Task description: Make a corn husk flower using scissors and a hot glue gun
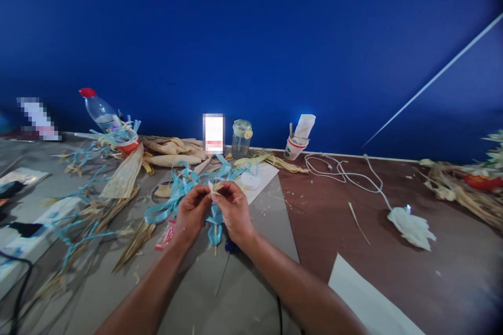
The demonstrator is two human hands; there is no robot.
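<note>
My left hand (192,213) and my right hand (234,210) meet at the middle of the table, fingers pinched together on a small pale piece of dried husk (215,187). A thin stick (215,235) hangs down below the hands, wrapped with light blue ribbon. Just behind and under the hands lies a tangle of light blue ribbon strips (184,184). Both hands are closed on the small husk piece.
Dried corn husks (168,149) and blue-wrapped stems (84,220) litter the left. A plastic bottle (99,110), glass jar (241,138), paper cup (294,147), white tape roll (250,180), white cable (346,172), white husk flower (411,225) and paper sheet (369,301) lie around.
</note>
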